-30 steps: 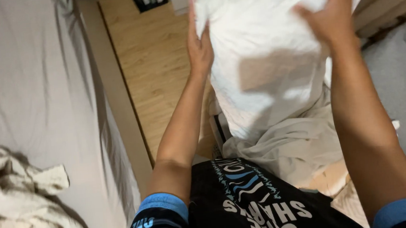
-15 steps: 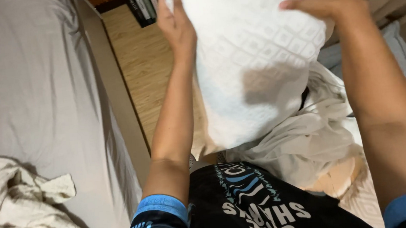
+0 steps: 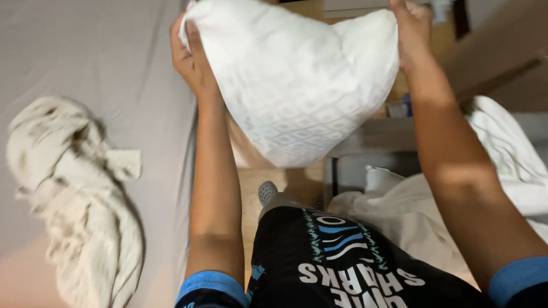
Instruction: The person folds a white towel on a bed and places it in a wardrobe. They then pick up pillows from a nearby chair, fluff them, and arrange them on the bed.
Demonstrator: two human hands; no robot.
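A view from above, looking down a person's own body: two bare arms reach away from the camera and hold a white pillow (image 3: 300, 74) up in the air between them, in the far middle of the scene. The pillow is plump, with a faint quilted diamond pattern, and hangs with one corner pointing down toward the person's legs. The left hand (image 3: 189, 53) grips the pillow's left upper edge, fingers curled closed around the fabric. The right hand (image 3: 411, 27) pinches the right upper corner — its fingers are closed on the pillow too.

To the left lies a bed with a smooth grey sheet (image 3: 70, 52), and on it, well apart from the pillow, a crumpled cream blanket (image 3: 79, 202) in a loose heap. Below the pillow a strip of wooden floor (image 3: 289, 182) shows, with one foot in a grey shoe (image 3: 267, 191) on it. To the near right, a pile of white bedding (image 3: 516, 161) spills beside the right arm. The person wears a black shirt (image 3: 342, 272) with blue and white print and blue-edged sleeves
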